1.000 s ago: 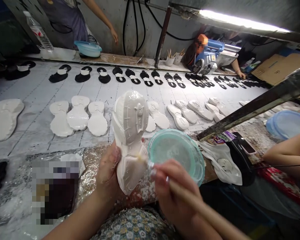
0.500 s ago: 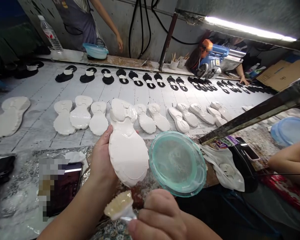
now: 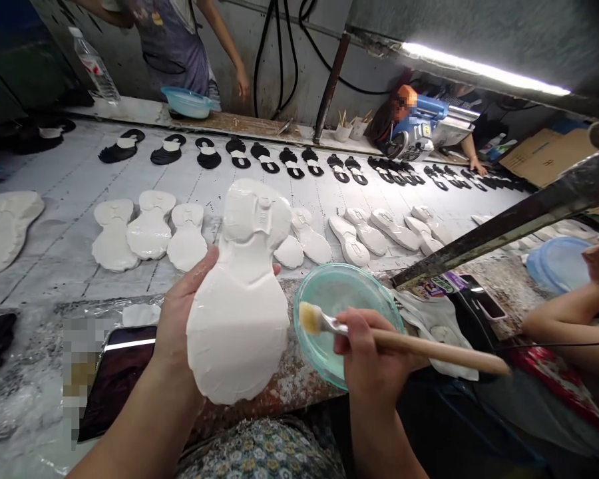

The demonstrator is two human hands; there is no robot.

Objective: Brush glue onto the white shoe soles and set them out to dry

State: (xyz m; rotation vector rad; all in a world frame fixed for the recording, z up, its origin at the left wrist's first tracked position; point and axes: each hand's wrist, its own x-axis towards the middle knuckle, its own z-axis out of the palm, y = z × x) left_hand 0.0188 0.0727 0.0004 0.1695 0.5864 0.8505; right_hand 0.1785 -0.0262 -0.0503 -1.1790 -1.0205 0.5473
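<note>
My left hand (image 3: 182, 319) grips a white shoe sole (image 3: 239, 313) from its left side and holds it up, broad end toward me. A wet shine shows on the sole's upper, narrower end. In my right hand (image 3: 374, 359) is a wooden-handled brush (image 3: 429, 346), its pale bristles pointing left over the rim of a teal bowl (image 3: 307, 346). Whitish liquid lies in the bowl. Behind the held sole, more white soles (image 3: 114, 233) rest in a row on the pale belt.
Black sandal uppers (image 3: 238, 153) line the far side of the belt. A slanted metal bar (image 3: 509, 213) crosses at right. Phones (image 3: 117, 379) lie on the near ledge. Co-workers stand across the belt (image 3: 174, 53) and sit at right, one bare arm (image 3: 564, 313) showing. A bottle (image 3: 92, 63) stands back left.
My right hand has moved up and right from below the sole, bringing the brush to the bowl. The sole is nearer to me and more upright. Soles on the belt have shifted slightly left.
</note>
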